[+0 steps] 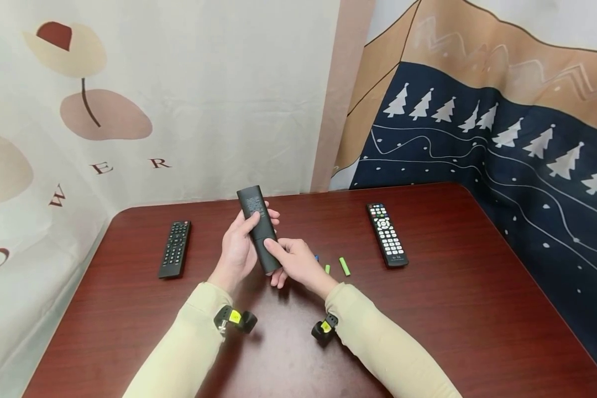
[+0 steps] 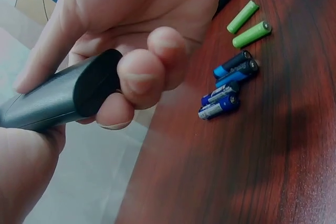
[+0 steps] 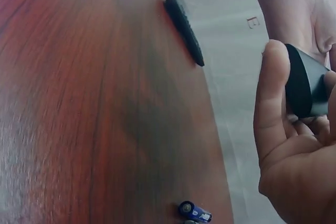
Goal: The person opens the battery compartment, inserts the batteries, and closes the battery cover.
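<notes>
A black remote control (image 1: 266,229) is held above the table with its printed back up, a seam crossing its lower part. My left hand (image 1: 236,243) grips it from the left side, thumb across the back and fingertips showing past the far edge. Around its near end, my right hand (image 1: 298,262) has its thumb on the back below the seam and its fingers underneath. The left wrist view shows the remote's blunt end, with curled right fingers (image 2: 139,77) against it. In the right wrist view a straight finger (image 3: 272,98) runs along that end.
Two green batteries (image 2: 252,34), two black-and-blue ones (image 2: 237,73) and two dark blue ones (image 2: 219,107) lie on the reddish-brown table (image 1: 453,309). Another remote (image 1: 175,249) lies at left, a third (image 1: 387,235) at right, keys up. Printed curtains (image 1: 229,99) hang behind.
</notes>
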Motion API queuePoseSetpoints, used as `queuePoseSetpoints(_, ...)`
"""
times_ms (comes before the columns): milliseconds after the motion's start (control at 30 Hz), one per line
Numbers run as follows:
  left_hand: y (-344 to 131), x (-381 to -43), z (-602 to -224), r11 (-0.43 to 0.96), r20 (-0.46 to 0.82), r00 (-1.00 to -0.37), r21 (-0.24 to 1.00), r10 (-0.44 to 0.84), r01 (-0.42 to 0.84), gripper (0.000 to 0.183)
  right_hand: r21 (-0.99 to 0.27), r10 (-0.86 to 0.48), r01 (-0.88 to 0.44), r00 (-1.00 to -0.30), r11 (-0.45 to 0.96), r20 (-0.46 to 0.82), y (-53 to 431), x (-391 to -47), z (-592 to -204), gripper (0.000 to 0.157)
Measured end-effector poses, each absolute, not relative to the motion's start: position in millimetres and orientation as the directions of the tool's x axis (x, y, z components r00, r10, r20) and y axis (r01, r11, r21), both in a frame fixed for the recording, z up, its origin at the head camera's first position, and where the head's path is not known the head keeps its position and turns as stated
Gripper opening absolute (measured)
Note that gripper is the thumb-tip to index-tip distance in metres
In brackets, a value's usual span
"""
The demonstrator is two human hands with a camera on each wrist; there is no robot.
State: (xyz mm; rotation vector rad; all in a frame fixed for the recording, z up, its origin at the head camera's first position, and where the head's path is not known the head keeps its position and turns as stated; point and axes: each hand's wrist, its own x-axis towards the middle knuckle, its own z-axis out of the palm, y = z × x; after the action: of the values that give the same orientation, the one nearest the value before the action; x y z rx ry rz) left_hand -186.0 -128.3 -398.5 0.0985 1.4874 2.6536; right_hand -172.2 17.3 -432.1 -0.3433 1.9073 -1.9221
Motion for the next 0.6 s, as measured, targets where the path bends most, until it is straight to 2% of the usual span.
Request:
queuePoseSetpoints(167,-126.5,-185.9,-397.7,-0.530,0.025,-0.994,0.847,0.107,-0.036,0.030,-0.996,-0.431,0.090,-0.898,0.011,-0.086,15.7,-171.8,-430.1,0.039)
queuePoseSetpoints(600,-128.3,-183.5,-395.9,-0.565,0.022,-0.995,0.824,0.099,-0.039,0.026,-0.997,-0.433,0.072,-0.898,0.021,-0.074,14.8,-169.9,-423.8,0.032)
